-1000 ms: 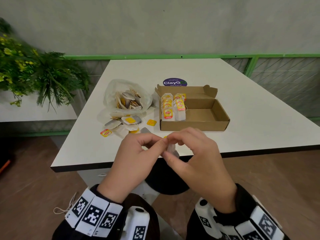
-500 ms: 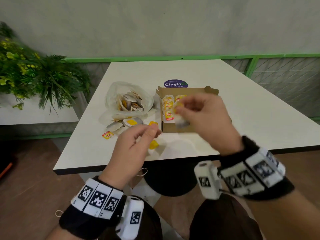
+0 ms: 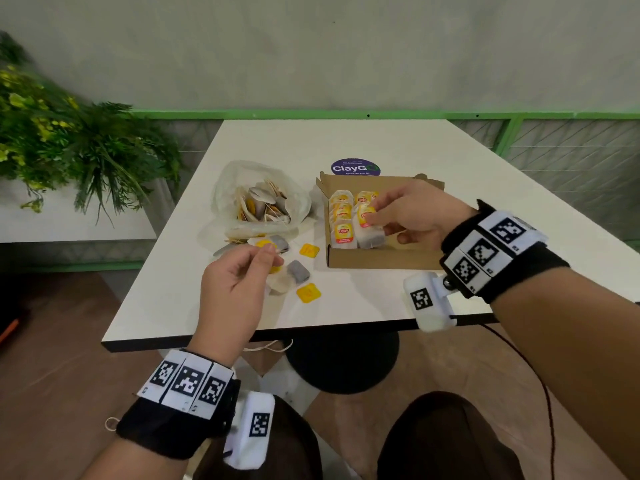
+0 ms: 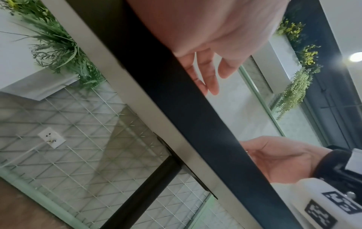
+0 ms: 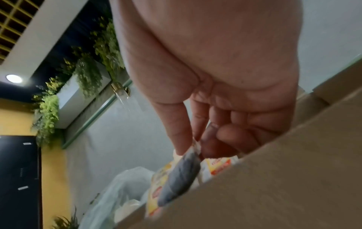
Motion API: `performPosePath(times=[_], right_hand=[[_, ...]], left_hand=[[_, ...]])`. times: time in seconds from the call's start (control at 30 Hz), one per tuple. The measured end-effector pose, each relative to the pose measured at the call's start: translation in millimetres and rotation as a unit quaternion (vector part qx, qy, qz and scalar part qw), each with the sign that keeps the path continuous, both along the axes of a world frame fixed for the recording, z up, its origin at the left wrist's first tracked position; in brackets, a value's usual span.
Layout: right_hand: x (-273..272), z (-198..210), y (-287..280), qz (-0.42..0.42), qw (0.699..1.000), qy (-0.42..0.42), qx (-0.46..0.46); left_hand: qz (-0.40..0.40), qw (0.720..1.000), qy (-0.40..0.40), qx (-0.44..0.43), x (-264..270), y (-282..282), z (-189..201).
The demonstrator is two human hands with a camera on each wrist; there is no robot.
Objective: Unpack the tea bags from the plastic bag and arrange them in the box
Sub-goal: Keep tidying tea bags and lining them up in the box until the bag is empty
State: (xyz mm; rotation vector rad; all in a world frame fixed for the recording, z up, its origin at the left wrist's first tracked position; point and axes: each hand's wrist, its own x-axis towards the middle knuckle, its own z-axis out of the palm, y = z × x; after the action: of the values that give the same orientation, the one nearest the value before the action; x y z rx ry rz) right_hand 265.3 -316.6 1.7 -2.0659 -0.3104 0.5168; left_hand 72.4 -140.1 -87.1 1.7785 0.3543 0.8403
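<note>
While we look down from the head camera, our right hand (image 3: 414,213) reaches over the cardboard box (image 3: 381,258) at the centre right of the frame. Its thumb and fingertips pinch the top of a tea bag (image 3: 370,233), which stands in the second row inside the box, just beside the first row of tea bags (image 3: 343,220) with their yellow and red labels. In the right wrist picture the same grey tea bag (image 5: 180,175) hangs from the pinching fingers (image 5: 176,136) behind the box wall.

Our left hand (image 3: 239,282) hovers at the centre left of the frame, above loose tea bags (image 3: 298,270) and yellow tags (image 3: 308,292) lying on the white table (image 3: 433,147). Its thumb and forefinger meet in a pinch, but we cannot tell whether anything is between them.

Left of the box, the clear plastic bag (image 3: 228,188) lies open with more tea bags inside. A round purple sticker (image 3: 355,167) sits behind the box, and green plants (image 3: 69,140) fill the upper left.
</note>
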Motion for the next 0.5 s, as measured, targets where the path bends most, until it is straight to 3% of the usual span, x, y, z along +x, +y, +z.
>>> performPosePath(times=[0.27, 0.5], right_hand=[[9, -11, 8, -0.005, 0.997, -0.022, -0.077], [6, -12, 3, -0.010, 1.000, -0.012, -0.025]], left_hand=[[0.008, 1.000, -0.017, 0.002, -6, -1, -2], [0.002, 1.000, -0.003, -0.021, -8, -3, 1]])
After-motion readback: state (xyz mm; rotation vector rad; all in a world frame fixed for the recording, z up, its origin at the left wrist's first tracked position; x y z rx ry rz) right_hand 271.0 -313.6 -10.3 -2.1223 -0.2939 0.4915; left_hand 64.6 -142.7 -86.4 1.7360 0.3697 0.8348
